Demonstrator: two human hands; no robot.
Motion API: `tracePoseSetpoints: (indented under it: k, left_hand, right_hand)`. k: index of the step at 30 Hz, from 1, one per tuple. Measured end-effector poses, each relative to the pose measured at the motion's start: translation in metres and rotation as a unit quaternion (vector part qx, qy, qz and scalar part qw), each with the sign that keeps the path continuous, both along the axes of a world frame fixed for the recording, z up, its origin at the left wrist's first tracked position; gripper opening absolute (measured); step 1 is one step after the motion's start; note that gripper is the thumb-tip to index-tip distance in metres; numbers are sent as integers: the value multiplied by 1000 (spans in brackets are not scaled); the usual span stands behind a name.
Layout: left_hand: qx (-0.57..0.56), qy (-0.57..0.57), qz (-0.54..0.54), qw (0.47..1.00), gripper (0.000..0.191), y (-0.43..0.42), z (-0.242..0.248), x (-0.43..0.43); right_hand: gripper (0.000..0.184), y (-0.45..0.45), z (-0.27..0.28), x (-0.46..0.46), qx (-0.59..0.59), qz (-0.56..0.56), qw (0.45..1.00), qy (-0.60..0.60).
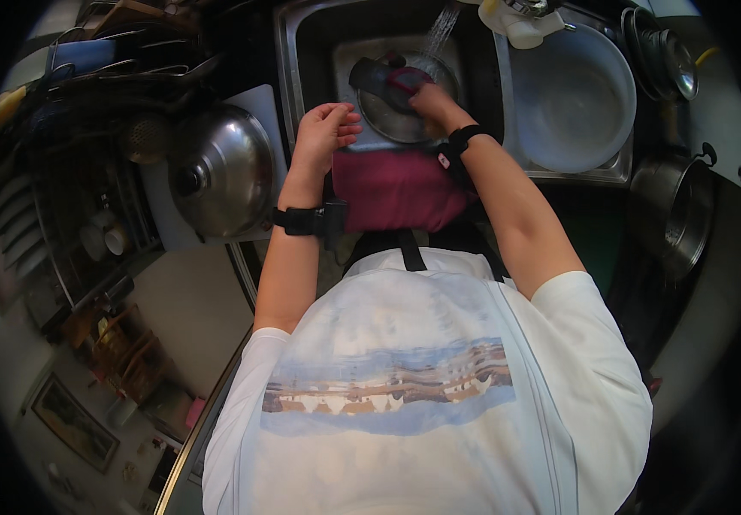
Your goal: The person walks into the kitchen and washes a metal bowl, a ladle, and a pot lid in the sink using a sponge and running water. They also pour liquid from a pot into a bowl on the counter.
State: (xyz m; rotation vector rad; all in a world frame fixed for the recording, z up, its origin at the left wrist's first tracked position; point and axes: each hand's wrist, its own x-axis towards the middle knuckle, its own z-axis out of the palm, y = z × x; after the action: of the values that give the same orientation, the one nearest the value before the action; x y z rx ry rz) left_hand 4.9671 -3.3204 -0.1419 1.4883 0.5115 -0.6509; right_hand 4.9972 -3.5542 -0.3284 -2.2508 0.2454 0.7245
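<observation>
Water runs from the faucet [525,26] into the left basin of a steel sink [288,71]. In that basin lies a round metal pan or lid [402,125], partly covered by a dark item with a red rim [402,84], blurred and too unclear to name. My right hand [438,109] grips this item at its right side, under the stream. My left hand [331,129] is held over the basin's near left edge, fingers slightly curled and apart, with nothing in it. A dark red cloth [396,190] hangs at the sink's front, between my forearms.
A large translucent basin [570,96] sits over the right sink bowl. Left of the sink, a domed steel lid [235,174] rests on a white board [158,212]. A steel pot [673,212] and stacked metal bowls [660,58] stand at the right. A dish rack [55,257] is far left.
</observation>
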Motion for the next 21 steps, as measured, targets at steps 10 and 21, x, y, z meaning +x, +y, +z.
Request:
tracePoseSetpoints:
  k: [10,21]
  left_hand:
    - [94,104,134,981,35,-9,-83,9]
    - [249,-64,59,964,56,-30,-82,17]
  right_hand:
    - [25,-27,19,-4,158,-95,983,7]
    - [12,-37,93,-17,389,-279,876,54]
